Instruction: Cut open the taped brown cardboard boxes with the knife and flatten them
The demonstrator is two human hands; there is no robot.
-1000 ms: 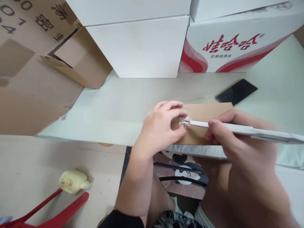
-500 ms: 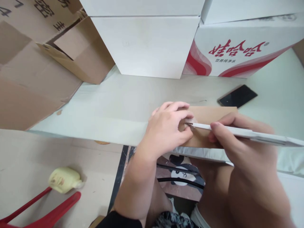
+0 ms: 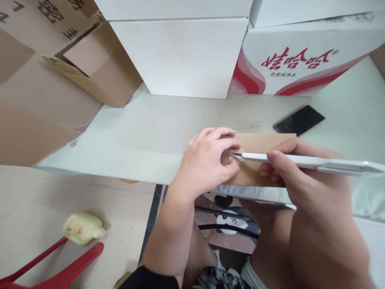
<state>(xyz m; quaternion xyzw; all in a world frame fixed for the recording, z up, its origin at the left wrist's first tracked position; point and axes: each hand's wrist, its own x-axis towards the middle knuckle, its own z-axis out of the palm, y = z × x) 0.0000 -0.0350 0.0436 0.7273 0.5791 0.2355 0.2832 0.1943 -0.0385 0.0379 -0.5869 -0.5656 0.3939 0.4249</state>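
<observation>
A flat brown cardboard piece (image 3: 255, 172) lies at the table's front edge; its thickness is hard to judge. My left hand (image 3: 207, 158) holds its left end, fingers curved over the top and thumb bent toward them. In my right hand (image 3: 306, 176) is a slim white craft knife (image 3: 288, 160), gripped like a pen and pointing left. Its thin metal tip meets the cardboard between my left thumb and fingers. A small clear, shiny scrap (image 3: 240, 158) shows beside the tip. Part of the cardboard is hidden under both hands.
Behind the cardboard lies a black phone (image 3: 300, 119). White cartons (image 3: 183, 56) and a red-and-white carton (image 3: 285, 68) stand at the back of the table (image 3: 144, 132). Large brown boxes (image 3: 48, 96) fill the left. A yellow bottle (image 3: 81, 228) and red legs (image 3: 69, 269) appear at lower left.
The knife has turned slightly in my right hand, its back end higher and its tip still at the same place on the cardboard. The whole view has shifted a little.
</observation>
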